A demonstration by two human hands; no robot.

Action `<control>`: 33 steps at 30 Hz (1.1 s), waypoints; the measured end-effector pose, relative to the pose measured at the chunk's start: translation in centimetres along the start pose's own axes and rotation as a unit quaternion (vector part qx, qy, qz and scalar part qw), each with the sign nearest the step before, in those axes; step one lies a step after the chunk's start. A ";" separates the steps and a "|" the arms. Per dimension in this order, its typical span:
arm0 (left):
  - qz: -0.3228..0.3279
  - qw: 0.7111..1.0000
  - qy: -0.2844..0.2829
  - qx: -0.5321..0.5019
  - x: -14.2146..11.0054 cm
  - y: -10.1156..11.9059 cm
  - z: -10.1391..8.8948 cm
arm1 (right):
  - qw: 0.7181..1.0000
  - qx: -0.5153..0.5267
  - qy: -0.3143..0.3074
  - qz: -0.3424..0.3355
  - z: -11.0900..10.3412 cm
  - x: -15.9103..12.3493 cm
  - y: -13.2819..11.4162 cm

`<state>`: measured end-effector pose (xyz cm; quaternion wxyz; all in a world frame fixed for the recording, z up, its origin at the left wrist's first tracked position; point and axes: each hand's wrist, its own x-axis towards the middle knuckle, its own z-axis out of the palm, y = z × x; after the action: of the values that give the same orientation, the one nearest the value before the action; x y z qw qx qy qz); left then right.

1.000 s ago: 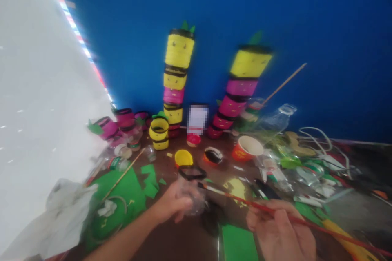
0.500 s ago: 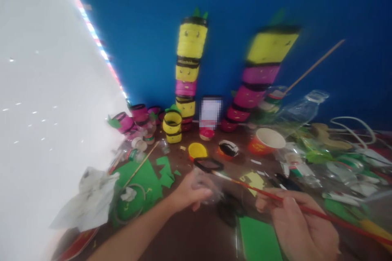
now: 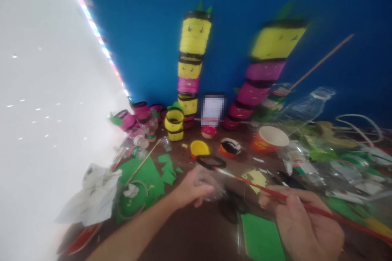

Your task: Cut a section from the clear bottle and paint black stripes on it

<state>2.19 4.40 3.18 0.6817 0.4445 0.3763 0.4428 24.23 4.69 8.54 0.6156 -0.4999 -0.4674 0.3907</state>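
Observation:
My left hand (image 3: 196, 189) is closed round a clear plastic bottle piece (image 3: 214, 183), a cut section whose upper rim is black. In my right hand (image 3: 303, 216) is a red-handled paintbrush (image 3: 263, 189), held between thumb and fingers. Its bristles meet the near right part of the black rim. Just behind the bottle piece stand a cup of yellow paint (image 3: 200, 149) and a cup of black paint (image 3: 230, 147). Parts of the clear piece are blurred and covered by my left fingers.
Two tall stacks of painted yellow and pink pots, a left stack (image 3: 196, 40) and a right stack (image 3: 265, 71), stand against the blue wall. A paper cup (image 3: 269, 140), plastic bottles, green sheets (image 3: 261, 236) and a crumpled tissue (image 3: 92, 195) lie around on the brown table.
The whole view has shifted, so everything, my hands included, appears farther right. The brush tip stays at the black rim, and both hands keep their holds.

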 end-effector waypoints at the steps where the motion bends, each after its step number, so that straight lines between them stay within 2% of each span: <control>1: -0.001 1.000 0.000 0.000 0.0 0.0 0.0 | 1.000 -0.014 0.006 0.004 0.0 0.0 0.0; 4: -0.005 1.000 0.007 -0.005 0.0 0.1 0.1 | 0.999 0.011 0.041 -0.010 0.1 0.3 -0.4; 7: -0.015 0.999 0.033 -0.001 0.1 0.0 0.3 | 0.996 0.062 0.040 -0.040 0.4 0.5 -0.8; 10: -0.023 0.998 0.059 0.003 0.2 -0.1 0.4 | 0.998 0.024 0.013 -0.063 0.6 0.0 -0.9; 14: -0.024 0.998 0.062 0.004 0.2 0.0 0.5 | 0.997 -0.011 -0.016 -0.081 0.8 -1.0 -0.8; 20: -0.029 0.998 0.064 -0.002 0.1 -0.2 0.4 | 0.993 -0.056 0.005 -0.100 1.0 -1.4 -1.1; 22: -0.029 0.997 0.067 -0.002 0.1 -0.3 0.4 | 0.990 -0.073 0.001 -0.119 0.8 -1.3 -1.0; 28: -0.028 0.997 0.073 0.006 0.1 -0.2 0.6 | 0.971 -0.100 -0.060 -0.210 0.4 -1.1 -0.3; 33: -0.036 0.996 0.077 0.008 0.1 0.1 0.7 | 0.976 -0.084 -0.043 -0.196 0.5 -1.2 -0.9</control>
<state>2.85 4.31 3.50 0.6626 0.4007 0.4467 0.4482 23.45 3.49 9.22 0.6156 -0.4312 -0.6134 0.2424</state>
